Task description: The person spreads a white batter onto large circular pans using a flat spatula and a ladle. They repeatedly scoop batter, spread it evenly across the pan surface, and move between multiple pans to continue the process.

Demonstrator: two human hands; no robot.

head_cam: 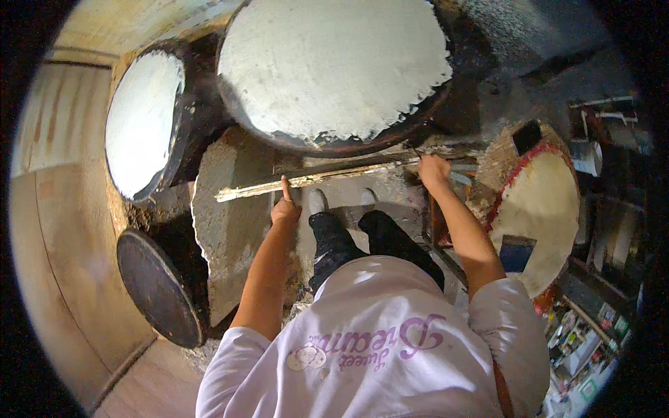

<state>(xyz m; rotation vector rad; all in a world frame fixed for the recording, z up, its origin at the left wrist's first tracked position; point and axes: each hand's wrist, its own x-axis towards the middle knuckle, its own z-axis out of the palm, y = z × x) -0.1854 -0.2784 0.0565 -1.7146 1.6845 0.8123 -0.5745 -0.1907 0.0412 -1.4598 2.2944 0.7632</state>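
A long, thin wooden stick point(319, 178), smeared with pale residue along one edge, lies across in front of me at a slight slant. My right hand point(435, 171) is closed around its right part, just below the rim of the big griddle. Near the left end, the extended index finger of my left hand point(286, 208) touches the stick while the other fingers are curled. Whether the left hand bears any of its weight I cannot tell. Beyond both hands, a thin white batter-like sheet point(334, 68) with a ragged edge covers most of a large round dark griddle point(292, 145).
Another white sheet point(143, 125) covers a smaller griddle at left. Below it leans a round dark lid point(157, 287). A rough slab point(230, 219) stands beside my left arm. At right is a round, cloth-covered pad point(543, 224) with red trim. Clutter point(580, 345) fills the lower right.
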